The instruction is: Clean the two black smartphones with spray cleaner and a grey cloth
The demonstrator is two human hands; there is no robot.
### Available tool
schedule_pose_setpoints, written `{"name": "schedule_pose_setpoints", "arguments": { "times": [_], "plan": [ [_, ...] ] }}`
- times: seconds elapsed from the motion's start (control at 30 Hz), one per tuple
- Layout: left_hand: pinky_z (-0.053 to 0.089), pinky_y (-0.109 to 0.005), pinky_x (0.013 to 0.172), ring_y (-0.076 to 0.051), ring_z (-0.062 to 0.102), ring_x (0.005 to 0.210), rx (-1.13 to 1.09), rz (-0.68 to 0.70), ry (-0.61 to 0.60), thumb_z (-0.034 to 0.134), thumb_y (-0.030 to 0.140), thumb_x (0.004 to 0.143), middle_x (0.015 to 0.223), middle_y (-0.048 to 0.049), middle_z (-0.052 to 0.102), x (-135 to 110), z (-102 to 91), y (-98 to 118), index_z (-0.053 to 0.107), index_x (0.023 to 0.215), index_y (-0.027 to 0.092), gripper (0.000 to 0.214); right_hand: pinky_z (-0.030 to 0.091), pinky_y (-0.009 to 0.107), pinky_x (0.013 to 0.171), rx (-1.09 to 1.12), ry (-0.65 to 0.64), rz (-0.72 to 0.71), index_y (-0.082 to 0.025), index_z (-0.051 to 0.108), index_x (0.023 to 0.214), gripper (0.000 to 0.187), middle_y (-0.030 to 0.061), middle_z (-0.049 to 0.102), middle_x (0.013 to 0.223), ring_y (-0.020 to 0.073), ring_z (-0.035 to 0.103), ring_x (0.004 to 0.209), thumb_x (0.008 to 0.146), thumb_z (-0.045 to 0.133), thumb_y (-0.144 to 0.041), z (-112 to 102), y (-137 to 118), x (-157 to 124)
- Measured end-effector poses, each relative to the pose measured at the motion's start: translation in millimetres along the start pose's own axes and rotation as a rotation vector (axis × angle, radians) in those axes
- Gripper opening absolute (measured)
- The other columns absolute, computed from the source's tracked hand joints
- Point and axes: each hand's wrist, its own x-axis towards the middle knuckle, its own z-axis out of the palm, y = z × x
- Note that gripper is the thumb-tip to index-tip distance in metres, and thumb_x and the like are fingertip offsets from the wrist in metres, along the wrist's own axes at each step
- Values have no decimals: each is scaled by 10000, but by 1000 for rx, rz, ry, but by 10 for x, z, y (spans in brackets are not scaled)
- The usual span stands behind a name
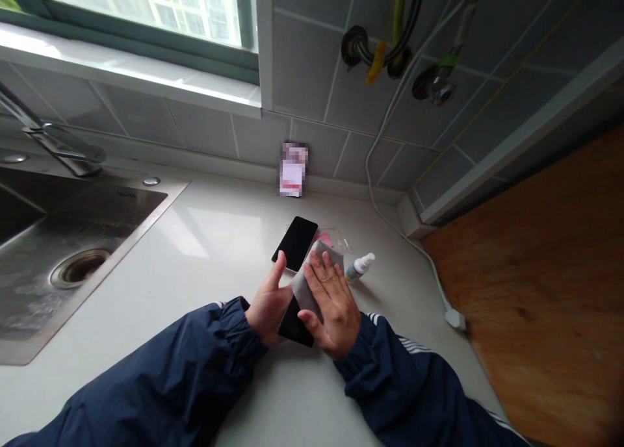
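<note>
My left hand [267, 309] holds a smartphone [297, 327] from below and from its left side, thumb raised. Its dark screen faces up, and only the lower end shows. Over the upper part lies a grey cleaning cloth [305, 291], with my right hand [332, 301] pressing it down with nearly straight fingers. The left fingers are hidden beneath the phone. Just beyond my hands a second smartphone [295, 242] rests on the counter, its screen black. To the right stands a small spray bottle [359, 268] with a white top.
A pink item [324, 239] with clear plastic sits behind the cloth. Against the tiled wall leans a lit, blurred-out phone-like screen [292, 169]. A steel sink [160, 216] with a faucet [63, 148] is at left. A white cable [390, 225] runs down to a plug [455, 318] at right.
</note>
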Motion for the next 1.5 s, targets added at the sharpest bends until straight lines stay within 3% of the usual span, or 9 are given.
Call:
{"name": "schedule_pose_setpoints", "arguments": {
  "times": [0.13, 0.37, 0.53, 0.77, 0.97, 1.2, 1.37, 1.5],
  "plan": [
    [265, -484, 1245, -358, 504, 1443, 25, -9, 94, 209, 828, 937, 1461, -168, 627, 10, -54, 5, 490, 1551, 150, 956, 283, 571, 1266, 4, -11, -3, -164, 202, 1673, 739, 125, 272, 1714, 337, 194, 1603, 1084, 223, -609, 11, 9, -8],
    [370, -444, 1199, -341, 613, 1341, 106, 20, 389, 366, 734, 979, 1303, -159, 735, 25, 43, -4, 529, 1521, 117, 837, 310, 583, 1251, 7, -37, -20, -164, 226, 1668, 726, 137, 279, 1708, 335, 213, 1598, 1087, 244, -598, 6, -3, -9],
    [401, -400, 1191, -312, 639, 1318, 169, 91, 467, 479, 696, 968, 1287, -140, 749, 22, 67, -45, 564, 1496, 129, 779, 310, 577, 1253, 31, -21, -48, -161, 317, 1639, 679, 132, 352, 1679, 320, 240, 1593, 1097, 263, -565, -13, -14, -1],
    [416, -404, 1186, -323, 649, 1303, 170, 122, 466, 423, 657, 1006, 1274, -170, 749, 32, 112, -35, 599, 1458, 84, 750, 296, 567, 1261, 26, -37, -42, -154, 347, 1622, 662, 133, 344, 1683, 309, 225, 1598, 1098, 280, -553, 1, 8, -19],
    [442, -441, 1164, -343, 656, 1289, 109, 102, 371, 430, 632, 1014, 1275, -161, 750, 27, 20, -26, 530, 1526, 109, 739, 319, 568, 1248, 15, -39, -31, -140, 363, 1612, 654, 148, 358, 1674, 310, 228, 1598, 1099, 293, -540, -10, 19, 2],
    [370, -438, 1212, -331, 618, 1341, 132, 106, 315, 416, 636, 1015, 1358, -144, 712, 27, 13, -38, 461, 1577, 156, 741, 317, 555, 1253, -5, 0, -6, -151, 356, 1619, 626, 136, 339, 1685, 315, 235, 1595, 1096, 343, -495, -32, 84, 25],
    [361, -426, 1212, -337, 627, 1326, 157, 105, 331, 418, 661, 1003, 1332, -160, 723, 24, 14, -26, 499, 1553, 140, 761, 313, 566, 1251, -18, 14, 2, -128, 354, 1616, 630, 147, 319, 1691, 323, 221, 1598, 1096, 349, -485, -26, 97, 28],
    [406, -453, 1179, -355, 674, 1255, 64, 99, 294, 403, 662, 1008, 1281, -192, 739, 20, 6, 3, 524, 1523, 96, 775, 315, 574, 1249, 9, -38, -55, -132, 436, 1573, 598, 134, 395, 1656, 312, 238, 1594, 1100, 328, -481, -26, 68, 16]
  ]
}}
